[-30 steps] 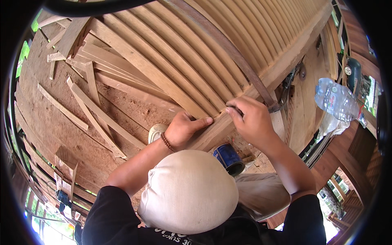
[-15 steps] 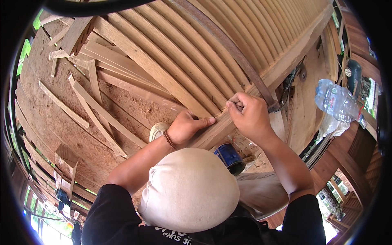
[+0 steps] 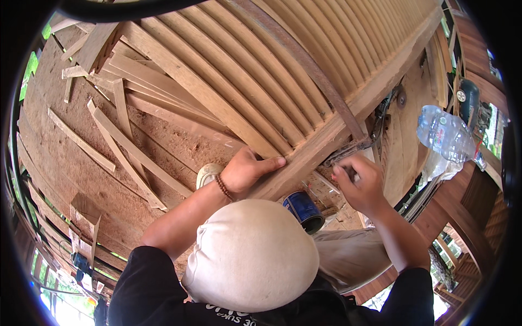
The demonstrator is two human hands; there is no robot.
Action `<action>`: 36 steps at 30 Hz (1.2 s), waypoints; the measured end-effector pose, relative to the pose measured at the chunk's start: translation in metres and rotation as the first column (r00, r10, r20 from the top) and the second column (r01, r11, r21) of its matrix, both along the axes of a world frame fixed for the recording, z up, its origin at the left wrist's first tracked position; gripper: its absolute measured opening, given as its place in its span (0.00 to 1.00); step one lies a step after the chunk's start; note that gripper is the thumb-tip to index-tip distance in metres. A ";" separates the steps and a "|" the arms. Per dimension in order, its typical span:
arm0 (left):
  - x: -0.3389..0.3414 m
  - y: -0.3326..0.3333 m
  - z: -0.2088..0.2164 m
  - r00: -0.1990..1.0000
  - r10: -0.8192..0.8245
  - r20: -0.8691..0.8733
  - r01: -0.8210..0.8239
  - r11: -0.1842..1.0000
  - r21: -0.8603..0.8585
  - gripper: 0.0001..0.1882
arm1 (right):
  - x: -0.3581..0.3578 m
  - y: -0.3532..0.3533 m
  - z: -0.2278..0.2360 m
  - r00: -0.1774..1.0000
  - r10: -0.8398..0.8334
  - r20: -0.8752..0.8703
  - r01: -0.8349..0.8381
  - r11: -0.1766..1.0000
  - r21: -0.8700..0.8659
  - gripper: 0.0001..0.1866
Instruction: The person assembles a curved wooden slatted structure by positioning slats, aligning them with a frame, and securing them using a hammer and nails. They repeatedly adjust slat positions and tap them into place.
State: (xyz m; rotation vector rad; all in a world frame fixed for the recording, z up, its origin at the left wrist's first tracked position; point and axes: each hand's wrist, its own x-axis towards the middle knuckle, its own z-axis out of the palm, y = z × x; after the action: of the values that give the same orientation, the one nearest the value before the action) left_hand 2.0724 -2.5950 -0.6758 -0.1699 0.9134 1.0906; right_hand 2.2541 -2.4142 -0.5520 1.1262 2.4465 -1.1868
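A slatted wooden panel [image 3: 234, 81] lies before me, its slats running into a thick edge rail [image 3: 304, 157]. My left hand [image 3: 250, 171] grips the rail near its lower end, thumb flat on top, the other fingers mostly hidden. A rusty metal clamp [image 3: 318, 70] arches over the panel and comes down beside the rail. My right hand [image 3: 360, 182] is off the rail, just below the clamp's lower end, with its fingers curled. Whatever it may hold is hidden. A blue can [image 3: 304, 209] stands between my arms.
Loose wooden strips [image 3: 128, 144] and sawdust lie on the plank surface at the left. To the right are a clear plastic bottle [image 3: 445, 133] and a dark green cylinder [image 3: 468, 103]. A dark power tool [image 3: 81, 265] sits at the lower left.
My right hand has left the rail and moved right and down to beside the clamp's lower end. My left hand stays on the rail.
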 end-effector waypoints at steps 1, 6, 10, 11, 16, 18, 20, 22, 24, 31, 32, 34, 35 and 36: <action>0.001 -0.002 -0.002 1.000 0.017 -0.007 -0.017 1.000 0.009 0.24 | 0.013 0.002 0.004 0.998 0.037 0.054 -0.038 0.999 0.020 0.08; 0.000 0.000 0.002 0.999 0.034 0.016 -0.034 0.999 0.027 0.25 | 0.053 0.004 -0.010 0.981 0.140 0.134 -0.178 0.927 0.331 0.18; 0.000 0.003 0.003 0.999 0.045 -0.003 -0.045 0.998 0.036 0.24 | 0.059 0.003 -0.030 0.960 0.007 0.281 0.020 0.995 -0.093 0.18; -0.002 0.004 0.006 0.999 0.050 -0.014 -0.049 0.998 0.042 0.24 | 0.063 0.001 -0.035 0.954 0.010 0.300 0.022 0.994 -0.104 0.17; 0.000 0.001 0.008 0.998 0.066 -0.022 -0.065 0.997 0.034 0.21 | 0.060 -0.005 -0.045 0.938 -0.002 0.347 0.040 0.994 -0.103 0.18; 0.002 -0.001 0.006 0.994 0.102 -0.023 -0.101 0.992 0.070 0.19 | 0.061 -0.005 -0.048 0.937 0.016 0.349 0.017 0.996 -0.091 0.18; 0.004 -0.006 -0.002 0.994 0.111 -0.017 -0.108 0.989 0.102 0.16 | 0.062 -0.004 -0.050 0.935 0.024 0.354 0.008 0.996 -0.089 0.18; 0.001 -0.010 -0.004 0.992 0.117 0.057 -0.121 0.988 0.093 0.13 | 0.063 -0.002 -0.051 0.932 0.021 0.363 0.016 0.995 -0.098 0.17; -0.002 -0.013 -0.006 0.991 0.101 0.091 -0.109 0.990 0.088 0.11 | 0.062 -0.002 -0.051 0.933 0.024 0.358 0.011 0.995 -0.095 0.17; 0.011 -0.003 0.008 0.960 0.279 -0.036 -0.281 0.959 -0.037 0.09 | 0.061 -0.001 -0.050 0.936 0.038 0.349 -0.003 0.995 -0.101 0.16; 0.009 0.001 0.014 0.955 0.287 -0.079 -0.291 0.955 -0.051 0.10 | 0.063 0.000 -0.050 0.937 0.040 0.347 -0.006 0.995 -0.098 0.16; 0.000 0.006 0.022 0.963 0.224 -0.149 -0.232 0.972 -0.038 0.13 | 0.066 0.000 -0.052 0.938 0.044 0.343 -0.013 0.996 -0.092 0.15; -0.001 0.007 0.022 0.966 0.197 -0.167 -0.204 0.979 -0.027 0.13 | 0.067 0.000 -0.052 0.940 0.042 0.339 -0.011 0.996 -0.091 0.15; -0.003 0.007 0.022 0.968 0.170 -0.186 -0.176 0.984 -0.016 0.14 | 0.067 0.000 -0.053 0.941 0.039 0.335 -0.009 0.996 -0.090 0.15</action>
State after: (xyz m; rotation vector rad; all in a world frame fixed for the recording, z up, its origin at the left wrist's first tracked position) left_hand 2.0696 -2.5878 -0.6539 -0.1807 1.0977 1.2696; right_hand 2.3214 -2.4141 -0.6050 1.1611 2.1243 -0.9883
